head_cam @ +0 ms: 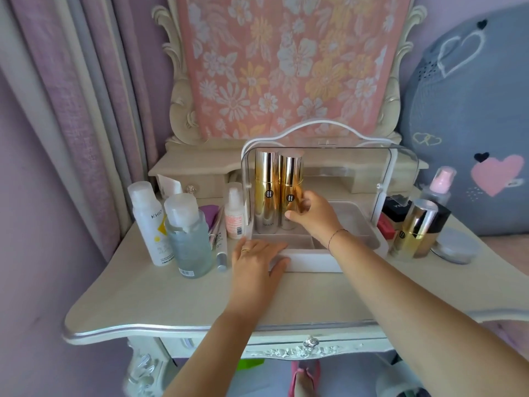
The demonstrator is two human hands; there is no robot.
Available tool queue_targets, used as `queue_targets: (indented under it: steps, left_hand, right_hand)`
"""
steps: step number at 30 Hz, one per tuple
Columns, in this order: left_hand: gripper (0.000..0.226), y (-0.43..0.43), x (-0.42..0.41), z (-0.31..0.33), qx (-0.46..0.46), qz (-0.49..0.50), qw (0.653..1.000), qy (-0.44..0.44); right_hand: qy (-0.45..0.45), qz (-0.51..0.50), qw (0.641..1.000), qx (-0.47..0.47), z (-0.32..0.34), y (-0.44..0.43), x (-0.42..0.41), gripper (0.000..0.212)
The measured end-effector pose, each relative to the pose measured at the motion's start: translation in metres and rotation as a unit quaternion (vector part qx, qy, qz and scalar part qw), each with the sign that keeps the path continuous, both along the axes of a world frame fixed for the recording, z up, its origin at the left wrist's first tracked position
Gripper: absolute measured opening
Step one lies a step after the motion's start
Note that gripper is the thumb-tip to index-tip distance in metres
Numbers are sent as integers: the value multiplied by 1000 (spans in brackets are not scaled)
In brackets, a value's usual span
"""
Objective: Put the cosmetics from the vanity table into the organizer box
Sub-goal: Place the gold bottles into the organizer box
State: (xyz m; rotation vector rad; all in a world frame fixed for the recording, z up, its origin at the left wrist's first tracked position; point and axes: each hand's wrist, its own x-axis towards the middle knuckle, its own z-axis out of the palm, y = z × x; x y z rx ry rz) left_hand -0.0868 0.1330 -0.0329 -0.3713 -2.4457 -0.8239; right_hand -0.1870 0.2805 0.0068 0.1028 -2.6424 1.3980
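Had right hand (310,212) curled round second gold bottle (291,193), upright, base seemingly down in back-left compartment of organizer box (357,247), touching first gold bottle (264,193); base hidden, so seating was my guess. Left hand (259,257) lay flat, fingers spread, holding nothing, pressing box's front-left corner. Third gold bottle (415,230) stood upright just right of box, nearer right hand. Tall bottles crowded table (171,305) at left. Box's right half looked open; raised lid (400,159) overhung it.
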Motion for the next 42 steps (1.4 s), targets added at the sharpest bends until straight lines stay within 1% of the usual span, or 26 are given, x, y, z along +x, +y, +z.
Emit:
queue_targets:
  steps: [2, 3, 6, 8, 10, 13, 18, 21, 26, 31, 35, 37, 40, 42]
  left_hand:
    - [24, 0, 0, 0, -2, 3, 1000, 0]
    - [24, 0, 0, 0, -5, 5, 1000, -1]
    - [24, 1, 0, -1, -9, 10, 1000, 4]
    - [24, 2, 0, -1, -13, 16, 1000, 4]
    - [25, 5, 0, 0, -20, 26, 999, -2]
    - [25, 16, 2, 1, -29, 42, 999, -9]
    - [24, 22, 4, -2, -26, 46, 999, -4]
    - [24, 21, 4, -4, -30, 45, 999, 0]
    - [25, 20, 2, -5, -35, 48, 998, 2]
    - [25, 19, 1, -7, -45, 47, 998, 4]
    - [25, 18, 0, -8, -45, 43, 998, 7]
    - [25, 19, -1, -9, -42, 44, 998, 9]
    - [25, 18, -3, -11, -38, 43, 998, 10]
    - [25, 18, -4, -12, -35, 40, 998, 13]
  right_hand:
    - [55, -24, 998, 13, 4, 9, 19, 48]
    - [97, -38, 995, 13, 5, 16, 32, 48]
    - [207, -83, 975, -12, 2, 46, 75, 33]
    - [238, -154, 957, -56, -5, 72, 99, 23]
    - [243, -242, 933, -105, -15, 96, 114, 19]
    - [213, -334, 910, -121, -27, 120, 119, 30]
    - [199, -371, 900, -115, -31, 128, 104, 42]
    - [204, -384, 893, -115, -31, 124, 96, 43]
    - [198, -442, 871, -77, -30, 119, 86, 45]
    - [191, -445, 873, -62, -32, 121, 84, 38]
    - [185, -420, 883, -100, -29, 119, 97, 34]
    - [204, -405, 883, -120, -22, 114, 110, 33]
    - [283, -340, 880, -174, -4, 99, 128, 36]
    - [307, -257, 893, -204, 8, 82, 132, 36]
